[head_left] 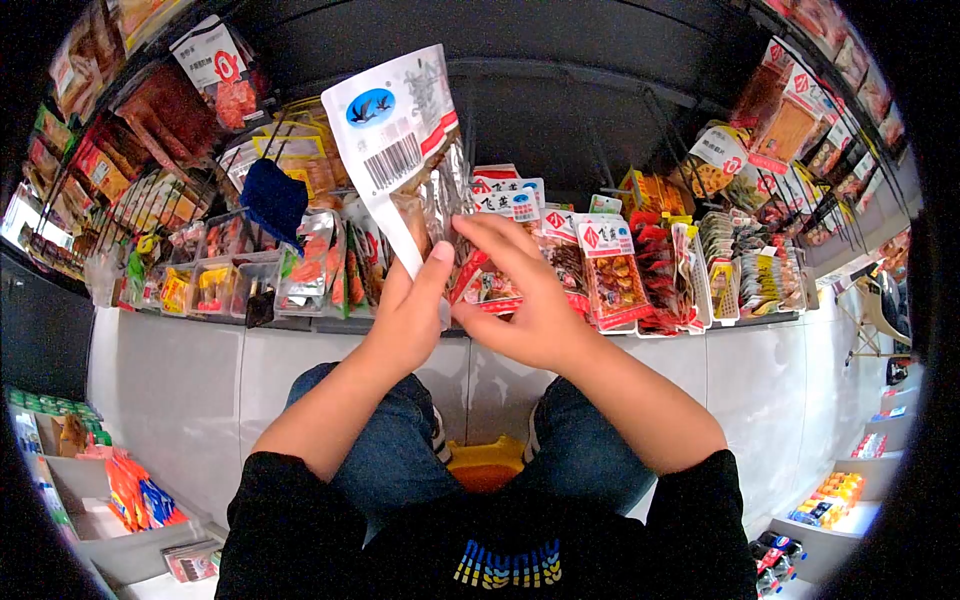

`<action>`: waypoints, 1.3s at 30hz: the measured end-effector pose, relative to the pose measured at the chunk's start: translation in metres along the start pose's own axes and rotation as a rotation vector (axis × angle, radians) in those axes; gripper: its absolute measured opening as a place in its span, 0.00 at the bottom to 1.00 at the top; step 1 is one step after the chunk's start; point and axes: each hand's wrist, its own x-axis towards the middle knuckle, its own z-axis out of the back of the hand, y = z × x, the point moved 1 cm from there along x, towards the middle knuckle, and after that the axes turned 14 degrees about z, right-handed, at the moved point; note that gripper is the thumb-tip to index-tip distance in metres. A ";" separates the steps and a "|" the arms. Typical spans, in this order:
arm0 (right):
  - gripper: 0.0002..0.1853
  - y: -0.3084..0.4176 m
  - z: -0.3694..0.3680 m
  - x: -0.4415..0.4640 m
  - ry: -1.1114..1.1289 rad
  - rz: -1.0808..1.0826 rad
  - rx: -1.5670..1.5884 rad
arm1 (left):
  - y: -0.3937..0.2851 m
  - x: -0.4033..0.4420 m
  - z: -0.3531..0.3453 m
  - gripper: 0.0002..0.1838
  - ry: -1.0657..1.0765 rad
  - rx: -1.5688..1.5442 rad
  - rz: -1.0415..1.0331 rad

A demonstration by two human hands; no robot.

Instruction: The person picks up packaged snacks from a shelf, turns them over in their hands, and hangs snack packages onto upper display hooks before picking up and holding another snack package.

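Note:
A tall snack packet [390,130] stands upright in front of me, with a white top, a blue oval bird logo, a barcode and a clear lower part. My left hand [408,318] is closed on its lower left edge, the thumb lying along it. On the packet's right side, my right hand [530,300] has its fingertips and thumb against the clear part. What lies behind the packet is partly hidden. Just beyond my right hand are red-and-white snack packets [608,265] in a row on the shelf.
Hanging packets [790,110] fill metal hooks on both sides. A dark blue cloth-like item [274,203] hangs at left. White baskets [722,290] hold packets at right. My knees flank a yellow-orange stool [486,462]. Low shelves [130,545] with goods stand behind on both sides.

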 end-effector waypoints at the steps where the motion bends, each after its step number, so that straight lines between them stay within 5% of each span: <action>1: 0.35 0.000 0.001 0.000 0.002 0.002 0.003 | -0.001 0.000 0.001 0.22 -0.004 0.001 0.000; 13: 0.25 -0.007 0.014 0.000 -0.106 0.016 0.000 | -0.004 0.005 0.011 0.19 -0.019 -0.101 0.051; 19: 0.19 -0.020 0.022 -0.002 -0.340 -0.109 0.015 | -0.005 0.007 0.016 0.18 -0.046 -0.175 0.142; 28: 0.20 -0.024 0.029 0.001 -0.466 -0.503 0.572 | -0.005 0.010 0.020 0.18 -0.052 -0.298 0.210; 39: 0.18 -0.023 0.028 0.002 -0.438 -0.608 0.799 | -0.004 0.010 0.023 0.19 0.089 -0.210 0.224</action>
